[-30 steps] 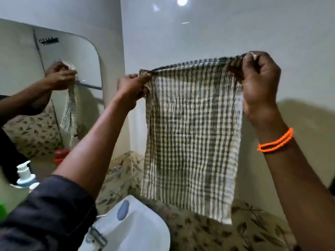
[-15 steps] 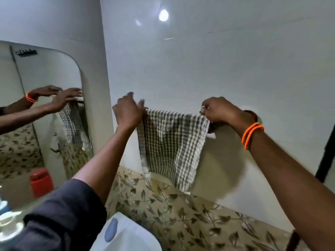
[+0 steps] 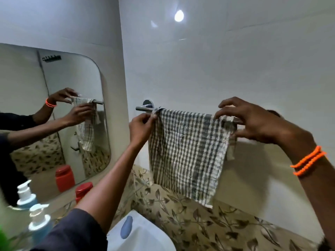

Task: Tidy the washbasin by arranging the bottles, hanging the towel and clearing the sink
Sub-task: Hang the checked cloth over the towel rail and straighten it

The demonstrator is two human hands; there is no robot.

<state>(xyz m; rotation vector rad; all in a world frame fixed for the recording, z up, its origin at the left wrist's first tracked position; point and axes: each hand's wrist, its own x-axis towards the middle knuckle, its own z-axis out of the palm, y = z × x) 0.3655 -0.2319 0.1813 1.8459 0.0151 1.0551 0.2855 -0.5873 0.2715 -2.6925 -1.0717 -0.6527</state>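
- The checked towel [image 3: 188,151] is hanging draped over the chrome towel bar [image 3: 145,108] on the white wall [image 3: 235,69], its lower edge dangling just above the leaf-patterned tiles [image 3: 199,223]
- The left hand [image 3: 141,126] is pinching the towel's upper left corner just below the bar, its fingers [image 3: 151,117] pressing together on the cloth
- The right hand [image 3: 253,122] is sitting at the towel's upper right corner; its upper fingers [image 3: 226,113] are arching over the bar and spreading apart, while the lower ones are reaching under the bunched corner, and whether they are gripping the cloth I cannot tell
- Orange bead bracelets [image 3: 308,160] are circling the right wrist
- A blue pump bottle [image 3: 40,227] and a red-capped bottle [image 3: 83,190] are standing below the mirror [image 3: 27,78], left of the white washbasin [image 3: 145,238]
- The mirror is reflecting both hands and the towel
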